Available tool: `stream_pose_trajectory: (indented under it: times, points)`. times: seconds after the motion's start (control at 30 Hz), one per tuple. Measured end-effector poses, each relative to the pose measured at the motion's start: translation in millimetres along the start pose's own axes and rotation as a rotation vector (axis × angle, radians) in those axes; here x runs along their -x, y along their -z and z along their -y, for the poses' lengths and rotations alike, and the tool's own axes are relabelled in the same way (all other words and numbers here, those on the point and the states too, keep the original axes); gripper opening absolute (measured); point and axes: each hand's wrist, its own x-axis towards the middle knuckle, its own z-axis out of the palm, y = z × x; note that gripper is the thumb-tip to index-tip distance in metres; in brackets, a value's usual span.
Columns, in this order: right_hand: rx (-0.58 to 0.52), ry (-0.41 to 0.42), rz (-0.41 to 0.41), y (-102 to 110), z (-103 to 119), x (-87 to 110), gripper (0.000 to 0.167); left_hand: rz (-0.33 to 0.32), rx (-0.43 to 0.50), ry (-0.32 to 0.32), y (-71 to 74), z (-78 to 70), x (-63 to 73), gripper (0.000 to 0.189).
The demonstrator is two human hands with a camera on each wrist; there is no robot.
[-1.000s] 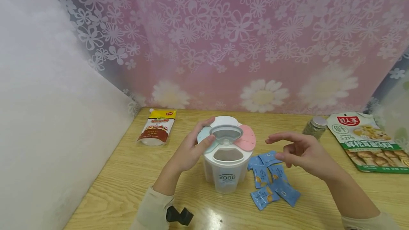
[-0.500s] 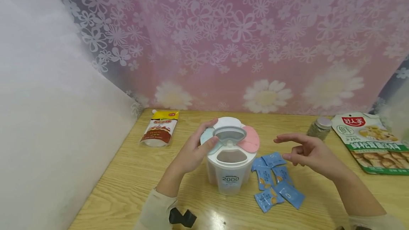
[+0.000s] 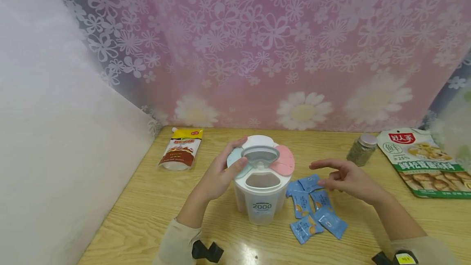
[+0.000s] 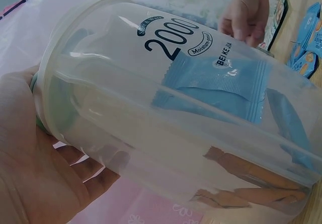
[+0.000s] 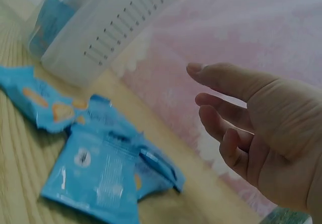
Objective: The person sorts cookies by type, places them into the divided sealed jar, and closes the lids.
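Note:
A translucent storage container (image 3: 262,207) marked "2000" stands upright on the table, its lid split into white, pink and pale blue sections. The front flap (image 3: 260,154) is raised, baring the opening beneath. My left hand (image 3: 217,175) grips the lid's left edge, thumb on top and fingers round the far side. Through the wall, the left wrist view shows blue packets (image 4: 216,88) in one compartment and brown sticks (image 4: 251,176) in another. My right hand (image 3: 349,179) hovers with loosely bent fingers and nothing in them, beside a heap of blue snack packets (image 3: 301,203).
A brown-and-white spouted pouch (image 3: 180,150) lies at the back left. At the right, a glass jar (image 3: 362,150) of dried herbs stands beside a large green-and-white mushroom packet (image 3: 423,162). A floral curtain (image 3: 257,52) borders the back of the table (image 3: 125,216).
The view shifts slightly and returns. My right hand has lowered a little toward the packets, and more of the jar shows now. My left hand keeps its hold on the lid.

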Motion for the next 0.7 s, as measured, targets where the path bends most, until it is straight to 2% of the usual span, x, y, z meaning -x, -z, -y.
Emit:
stream_pose_trajectory:
  times: [0.27, 0.47, 0.7]
  points:
    - [-0.013, -0.070, 0.003, 1.5, -28.8, -1.0, 0.050, -0.002, 0.020, -0.004, 0.2, 1.5, 0.3, 0.053]
    - [0.056, -0.116, -0.016, 1.1, -44.5, 0.4, 0.052, 0.002, 0.018, -0.004, -0.9, 1.0, 1.2, 0.053]
    - [0.097, -0.138, -0.048, -1.7, -52.5, 0.5, 0.053, 0.001, 0.019, -0.005, -0.6, -0.3, 0.8, 0.053]
